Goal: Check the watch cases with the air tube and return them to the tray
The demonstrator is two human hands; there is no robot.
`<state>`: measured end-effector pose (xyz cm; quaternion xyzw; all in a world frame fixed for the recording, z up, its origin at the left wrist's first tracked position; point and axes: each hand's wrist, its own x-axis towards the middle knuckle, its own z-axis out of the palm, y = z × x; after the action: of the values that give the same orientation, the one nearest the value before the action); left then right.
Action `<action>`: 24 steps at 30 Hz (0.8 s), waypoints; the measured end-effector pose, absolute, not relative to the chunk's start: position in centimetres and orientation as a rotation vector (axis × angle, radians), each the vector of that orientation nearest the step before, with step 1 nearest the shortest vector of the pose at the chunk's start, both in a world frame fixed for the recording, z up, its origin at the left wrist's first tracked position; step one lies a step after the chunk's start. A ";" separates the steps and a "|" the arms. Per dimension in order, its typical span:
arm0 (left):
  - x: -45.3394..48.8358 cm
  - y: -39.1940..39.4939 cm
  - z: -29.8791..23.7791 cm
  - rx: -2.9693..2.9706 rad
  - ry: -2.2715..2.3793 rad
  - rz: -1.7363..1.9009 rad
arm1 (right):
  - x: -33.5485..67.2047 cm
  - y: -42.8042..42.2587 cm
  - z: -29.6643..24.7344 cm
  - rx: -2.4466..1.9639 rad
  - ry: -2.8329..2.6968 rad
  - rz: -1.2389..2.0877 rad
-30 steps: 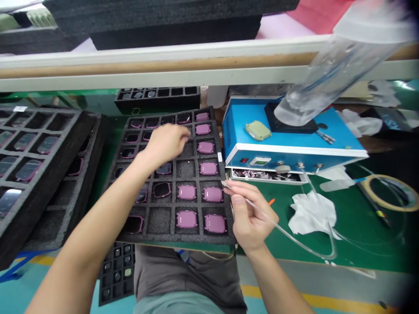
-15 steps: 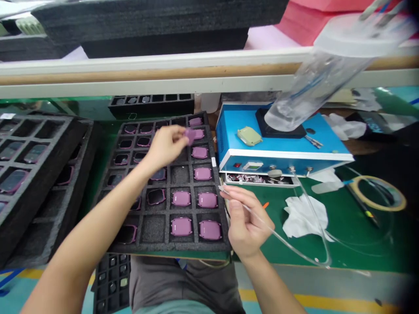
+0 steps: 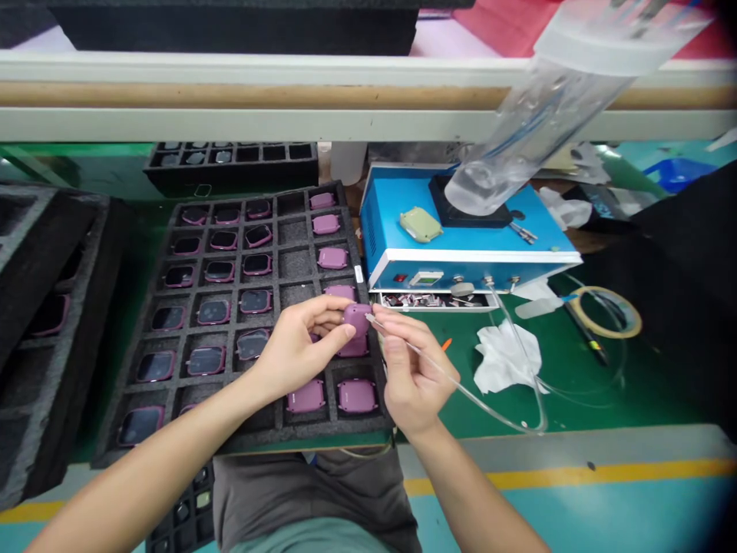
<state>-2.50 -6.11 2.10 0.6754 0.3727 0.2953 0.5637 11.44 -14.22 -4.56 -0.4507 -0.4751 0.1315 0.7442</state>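
Note:
My left hand [image 3: 302, 343] pinches a small purple watch case [image 3: 357, 316] above the right columns of a black foam tray [image 3: 173, 418]. My right hand [image 3: 410, 367] grips a thin clear tube with a needle tip [image 3: 437, 369], and the tip touches the held case. The tube runs right across the green mat to the blue control box [image 3: 461, 242]. The tray holds several purple cases back-up on the right and several screen-up on the left.
A second foam tray [image 3: 230, 165] lies behind, and stacked trays [image 3: 40, 307] sit at the left. On the mat are a white wipe [image 3: 507, 357] and a tape roll [image 3: 604, 313]. A clear cylinder [image 3: 535, 123] hangs over the box, beside a green case [image 3: 420, 224].
My left hand lifted a purple case from the upper tray cells and carried it down and right to meet the needle tip in my right hand. The view shifted right.

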 end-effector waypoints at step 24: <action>-2.8 -6.4 2.4 1.618 0.838 0.680 | 11.5 -14.4 -4.7 -1.013 -1.029 0.294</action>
<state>-2.77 -6.41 2.39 0.6875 0.3560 0.2889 0.5631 11.50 -14.38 -4.65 -0.4619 -0.4691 0.1340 0.7407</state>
